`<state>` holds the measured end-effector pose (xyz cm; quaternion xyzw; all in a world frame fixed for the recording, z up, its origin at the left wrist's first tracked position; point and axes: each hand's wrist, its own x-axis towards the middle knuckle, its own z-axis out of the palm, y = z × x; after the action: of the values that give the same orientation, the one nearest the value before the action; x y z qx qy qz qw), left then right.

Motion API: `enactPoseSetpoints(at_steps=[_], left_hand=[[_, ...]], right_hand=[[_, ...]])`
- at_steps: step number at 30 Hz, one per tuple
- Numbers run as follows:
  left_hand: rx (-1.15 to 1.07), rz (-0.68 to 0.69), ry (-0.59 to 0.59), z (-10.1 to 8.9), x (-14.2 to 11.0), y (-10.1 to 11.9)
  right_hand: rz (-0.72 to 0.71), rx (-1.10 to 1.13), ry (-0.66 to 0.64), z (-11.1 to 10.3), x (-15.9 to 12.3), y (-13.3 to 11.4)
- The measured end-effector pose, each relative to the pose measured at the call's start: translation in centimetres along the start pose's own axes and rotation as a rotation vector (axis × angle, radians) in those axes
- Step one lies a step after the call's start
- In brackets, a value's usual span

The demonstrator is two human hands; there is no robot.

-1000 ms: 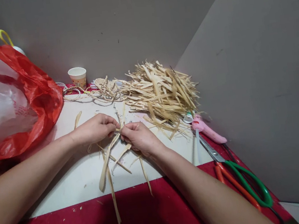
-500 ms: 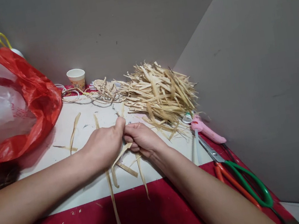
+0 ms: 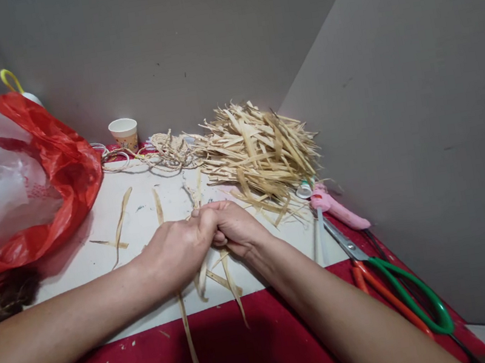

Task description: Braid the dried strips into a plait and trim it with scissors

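Note:
My left hand (image 3: 182,244) and my right hand (image 3: 236,224) meet over the white board, fingers closed together. Between them they pinch a pale dried-straw strip (image 3: 203,280), whose flat end hangs below my left hand. A short twisted piece (image 3: 192,195) sticks out just beyond my fingertips; the grip itself is mostly hidden. Other loose strips lie under and around my hands, one long strip (image 3: 188,337) reaching over the red cloth. Behind my right hand rests a large heap of straw strips (image 3: 260,148).
Scissors with green and orange handles (image 3: 392,286) and a pink glue gun (image 3: 340,214) lie at the right, beside the grey wall. A paper cup (image 3: 125,137) and coiled straw cord (image 3: 170,150) are at the back. A red plastic bag (image 3: 74,165) fills the left side.
My left hand has rolled over and closed against my right fingers, its raised thumb now down. The hanging strip end has swung lower. The view has shifted slightly.

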<state>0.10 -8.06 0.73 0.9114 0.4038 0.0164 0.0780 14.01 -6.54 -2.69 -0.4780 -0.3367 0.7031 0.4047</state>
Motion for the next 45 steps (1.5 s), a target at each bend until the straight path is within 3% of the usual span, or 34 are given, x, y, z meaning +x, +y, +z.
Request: enactPoseSetpoints(at_steps=[7,12,14,17,18,19,23,26,30,39,45], left_hand=[[0.026,0.332,0.061,1.1,-1.5,1.4],[-0.156,0.431,0.154,-0.9,-2.7,1.9],[-0.338,0.304,0.233,-1.9,-2.4,1.1],[-0.623,-0.089,0.456,-2.4,-0.9,-0.9],[-0.715,-0.17,0.475,-2.3,-0.2,-1.6],[-0.821,-0.216,0.419,-2.0,0.4,-2.2],[-1.379,-0.341,-0.03,-0.4,2.0,-3.7],[-1.587,-0.375,-0.175,0.1,2.1,-3.7],[-1.539,-0.444,-0.159,0.0,2.0,-3.6],[-1.044,-0.349,-0.054,-0.4,2.0,-3.7],[-1.015,-0.269,-0.046,0.0,2.2,-3.8]], right_hand=[[0.036,0.032,-0.058,-0.7,-0.3,-0.9],[0.099,0.055,-0.124,-1.5,-0.2,-1.3],[0.055,0.061,-0.137,-1.7,-0.2,-1.3],[0.037,0.085,-0.208,-1.9,-0.2,-1.3],[0.045,0.082,-0.228,-1.9,-0.2,-1.3],[0.05,0.073,-0.237,-1.9,-0.1,-1.3],[0.04,0.017,-0.239,-1.9,0.1,-1.2],[0.035,-0.038,-0.235,-2.0,0.1,-1.2],[0.039,-0.072,-0.244,-2.1,0.1,-1.1],[0.024,-0.144,-0.225,-1.7,0.0,-0.8],[0.015,-0.188,-0.223,-1.9,0.1,-0.6]])
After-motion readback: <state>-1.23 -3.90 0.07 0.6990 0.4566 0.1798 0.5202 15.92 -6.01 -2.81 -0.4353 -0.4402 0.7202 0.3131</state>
